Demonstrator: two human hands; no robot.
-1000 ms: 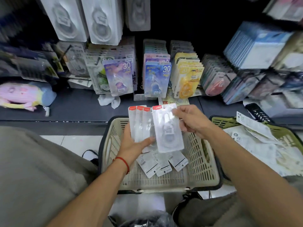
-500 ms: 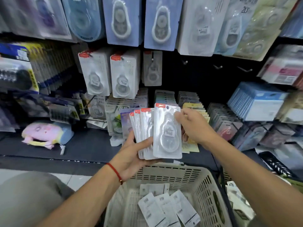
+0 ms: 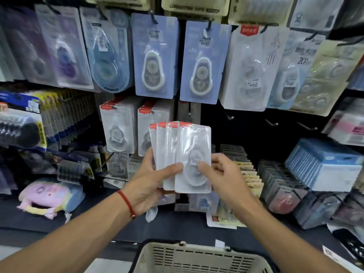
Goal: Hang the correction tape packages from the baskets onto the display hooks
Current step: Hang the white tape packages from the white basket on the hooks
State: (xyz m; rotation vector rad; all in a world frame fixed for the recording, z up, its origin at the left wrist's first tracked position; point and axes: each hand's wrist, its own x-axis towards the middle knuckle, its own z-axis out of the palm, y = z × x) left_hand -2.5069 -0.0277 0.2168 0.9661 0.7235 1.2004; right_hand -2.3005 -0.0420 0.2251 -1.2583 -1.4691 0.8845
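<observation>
1. My left hand [image 3: 146, 186] grips a fan of tape packages [image 3: 178, 156]; my right hand [image 3: 220, 174] pinches the front one.
2. They look light, stiff and slippery; I'd hold the card edges.

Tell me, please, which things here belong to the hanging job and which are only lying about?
Belonging to the job:
- fanned packages, held by left hand and right hand
- matching hung packages
- empty hook
- basket

Just lying about:
- pastel pouch
- blue-carded packs
</observation>
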